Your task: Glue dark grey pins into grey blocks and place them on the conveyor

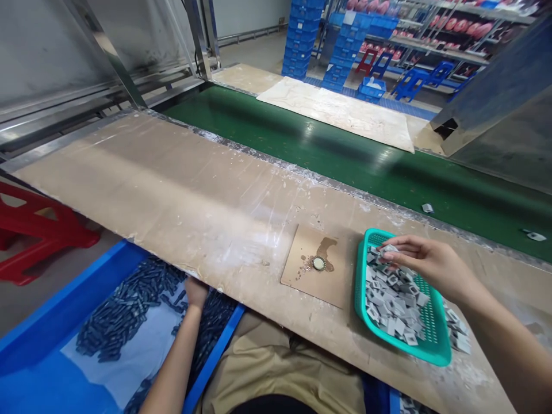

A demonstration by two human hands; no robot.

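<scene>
My right hand (425, 261) is over the far end of a green plastic basket (360, 287), thumb and fingers pinched on a small grey plastic piece (389, 249). Many similar grey block-like pieces (394, 307) with square openings fill the basket. My left hand (196, 291) reaches into a blue bin (47, 374) below the table's front edge; that edge hides its fingers. Around it in the bin lie heaps of small dark, elongated pieces (114, 316) on a white sheet (133, 368). Between my hands, a cardboard square (297, 270) bears a wet brown stain and a small round cap-like thing (319, 263).
Beyond the brown tabletop (194, 190) runs a green conveyor belt (276, 138) with two small pale pieces on it. More grey pieces (459, 330) lie right of the basket. A red stool (43, 236) stands at left. Stacked blue crates (302, 40) are behind.
</scene>
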